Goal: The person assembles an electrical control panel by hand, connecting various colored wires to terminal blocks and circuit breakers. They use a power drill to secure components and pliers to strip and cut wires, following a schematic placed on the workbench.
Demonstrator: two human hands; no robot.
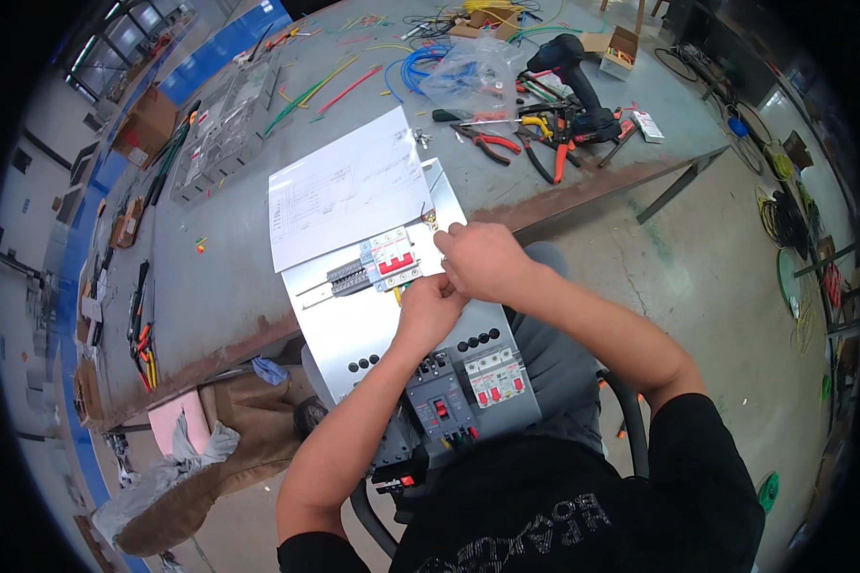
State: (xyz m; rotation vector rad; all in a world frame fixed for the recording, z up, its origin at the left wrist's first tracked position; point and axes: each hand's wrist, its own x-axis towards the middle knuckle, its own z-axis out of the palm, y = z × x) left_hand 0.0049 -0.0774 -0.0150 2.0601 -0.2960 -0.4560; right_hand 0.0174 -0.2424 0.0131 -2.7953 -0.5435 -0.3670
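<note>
A white metal mounting panel (354,325) lies across my lap and leans on the table edge. On it sits a breaker with red levers (394,260), beside a row of grey terminal blocks (350,278). My left hand (430,310) and my right hand (483,260) meet just right of that breaker, fingers pinched together; what lies between them is hidden. A short yellow wire (397,295) shows next to my left hand. Beyond my right fingertips is a small brass-coloured part (429,220). Nearer me are a dark moulded-case breaker (441,409) and a white breaker with red switches (495,380).
A printed paper sheet (349,186) covers the panel's far end. Pliers (492,143), a cordless drill (578,86), a clear plastic bag (478,76) and blue wire (416,69) lie on the grey table (229,258). A parts tray (225,134) stands at left.
</note>
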